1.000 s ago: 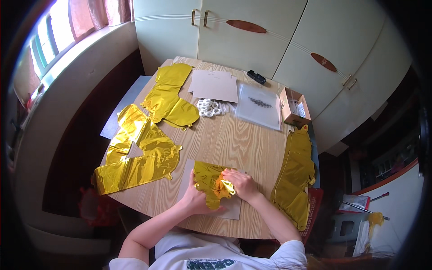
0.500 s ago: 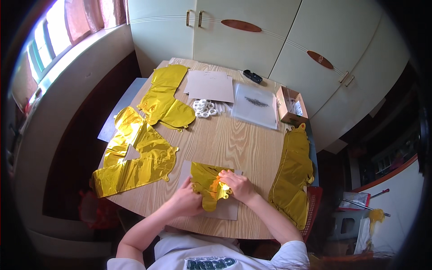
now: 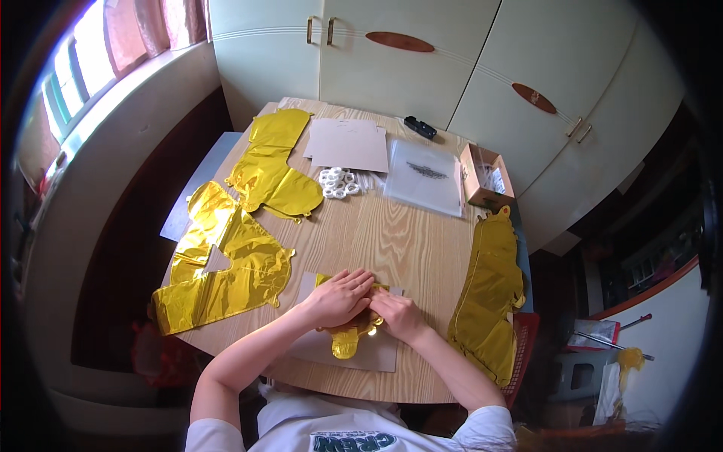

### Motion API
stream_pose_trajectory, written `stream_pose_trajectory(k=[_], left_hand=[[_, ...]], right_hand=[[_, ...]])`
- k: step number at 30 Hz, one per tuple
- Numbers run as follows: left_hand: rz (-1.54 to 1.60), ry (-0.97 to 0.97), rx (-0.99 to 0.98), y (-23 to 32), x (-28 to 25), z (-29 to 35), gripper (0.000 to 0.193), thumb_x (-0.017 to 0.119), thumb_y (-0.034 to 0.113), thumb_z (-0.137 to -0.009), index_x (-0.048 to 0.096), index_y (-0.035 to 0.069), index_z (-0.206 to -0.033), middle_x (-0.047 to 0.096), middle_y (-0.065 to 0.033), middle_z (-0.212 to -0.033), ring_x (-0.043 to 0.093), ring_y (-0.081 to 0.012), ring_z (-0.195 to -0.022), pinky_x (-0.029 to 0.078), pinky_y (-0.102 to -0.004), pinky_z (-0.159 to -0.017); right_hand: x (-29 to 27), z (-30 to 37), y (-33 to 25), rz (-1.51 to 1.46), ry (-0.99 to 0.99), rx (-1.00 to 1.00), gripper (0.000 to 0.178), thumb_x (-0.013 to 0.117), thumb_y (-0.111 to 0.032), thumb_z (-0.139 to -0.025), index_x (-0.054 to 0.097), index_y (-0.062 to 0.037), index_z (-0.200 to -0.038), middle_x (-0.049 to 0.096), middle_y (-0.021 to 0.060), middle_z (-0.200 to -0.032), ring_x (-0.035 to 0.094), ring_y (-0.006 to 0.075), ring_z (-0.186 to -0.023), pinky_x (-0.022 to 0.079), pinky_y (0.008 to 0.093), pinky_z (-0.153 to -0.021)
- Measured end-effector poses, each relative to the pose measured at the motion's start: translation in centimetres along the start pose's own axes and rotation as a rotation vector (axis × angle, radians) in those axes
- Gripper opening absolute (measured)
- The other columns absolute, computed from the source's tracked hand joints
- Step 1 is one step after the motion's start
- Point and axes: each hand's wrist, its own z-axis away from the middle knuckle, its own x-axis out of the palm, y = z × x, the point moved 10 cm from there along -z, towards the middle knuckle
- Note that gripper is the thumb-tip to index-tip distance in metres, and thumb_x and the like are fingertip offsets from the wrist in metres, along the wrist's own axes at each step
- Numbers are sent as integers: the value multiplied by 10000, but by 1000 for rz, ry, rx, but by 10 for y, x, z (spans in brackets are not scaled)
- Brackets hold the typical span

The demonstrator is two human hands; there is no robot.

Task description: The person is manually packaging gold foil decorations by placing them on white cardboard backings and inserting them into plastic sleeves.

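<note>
A folded gold foil balloon (image 3: 345, 343) lies on a grey cardboard sheet (image 3: 380, 357) at the table's near edge. My left hand (image 3: 340, 296) rests flat across its upper part, fingers stretched out and pointing up to the right. Close against it, my right hand (image 3: 400, 313) has its fingers bent and closed on the foil's right side. The two hands meet at the fingertips and cover much of the balloon. Its rounded lower tab and small edge tabs show below them.
Flat gold foil balloons lie at the left (image 3: 226, 290), far left (image 3: 267, 169) and right (image 3: 486, 294). Along the back are grey cardboard sheets (image 3: 350, 143), white rings (image 3: 339, 182), clear plastic bags (image 3: 422, 196), an open box (image 3: 474, 177) and a black object (image 3: 420, 127).
My left hand has moved from the balloon's left edge up onto its top and flattened. My right hand has shifted slightly down and right. The foil's upper part now sits lower and flatter.
</note>
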Motion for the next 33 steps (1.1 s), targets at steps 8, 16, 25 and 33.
stream_pose_trajectory(k=[8, 16, 25, 33], left_hand=[[-93, -40, -10, -4, 7, 13, 771, 327, 577, -981, 280, -1, -1489, 280, -182, -1553, 201, -313, -1465, 142, -451, -1196], [-162, -8, 37, -9, 4, 22, 909, 355, 692, -918, 276, -13, -1486, 279, -194, -1550, 197, -338, -1463, 153, -468, -1186], [-223, 35, 18, -5, -1, 22, 965, 366, 746, -876, 328, -16, -1468, 322, -174, -1536, 235, -312, -1455, 158, -467, -1186], [-225, 66, 25, -4, -4, 23, 965, 384, 745, -868, 345, -17, -1460, 341, -177, -1525, 251, -308, -1450, 154, -472, -1185]], right_hand=[[3, 3, 3, -91, -3, 10, 283, 629, -20, -759, 665, -6, -1039, 691, 145, -1115, 664, 273, -1065, 526, 373, -968], [2, 3, 7, -191, -117, 32, 349, 542, -15, -787, 691, -27, -1102, 680, 151, -1147, 647, 257, -1108, 480, 401, -1033], [18, -13, -11, 234, -137, 263, 400, 636, -178, -862, 626, 57, -1185, 645, 145, -1214, 598, 240, -1131, 530, 310, -860], [24, -3, -15, 356, -54, 262, 463, 570, -278, -921, 600, 82, -1211, 614, 226, -1234, 558, 343, -1204, 386, 446, -1085]])
